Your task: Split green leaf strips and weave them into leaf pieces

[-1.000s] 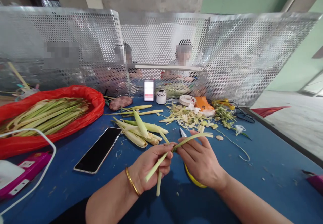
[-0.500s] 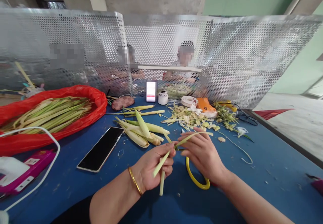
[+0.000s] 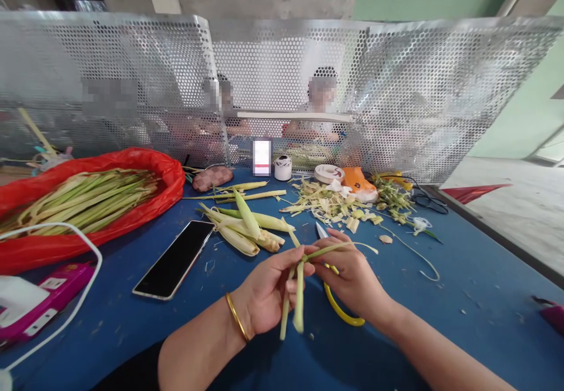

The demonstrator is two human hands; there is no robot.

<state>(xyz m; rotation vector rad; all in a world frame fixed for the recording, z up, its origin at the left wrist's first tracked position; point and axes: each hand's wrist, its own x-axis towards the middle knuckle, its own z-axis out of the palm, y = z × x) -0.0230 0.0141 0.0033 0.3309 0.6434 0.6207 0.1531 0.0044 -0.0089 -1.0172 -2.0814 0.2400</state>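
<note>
Head view: I log pale green strips (image 3: 299, 300) crossing just below frame centre, pinched between fingers of the left hand (image 3: 267, 291); one runs across the right hand (image 3: 355, 276), whose fingers' grip I cannot tell.

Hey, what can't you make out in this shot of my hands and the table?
All in the head view:
How the strips meet: partly covered by the left hand.
Middle of the scissors: behind the right hand.
Rest of the red bag: cut off by the left edge.
Purple thing: cut off by the right edge.
People opposite: blurred, behind the mesh panel.
Text on the lit screen: blurred out.
</note>
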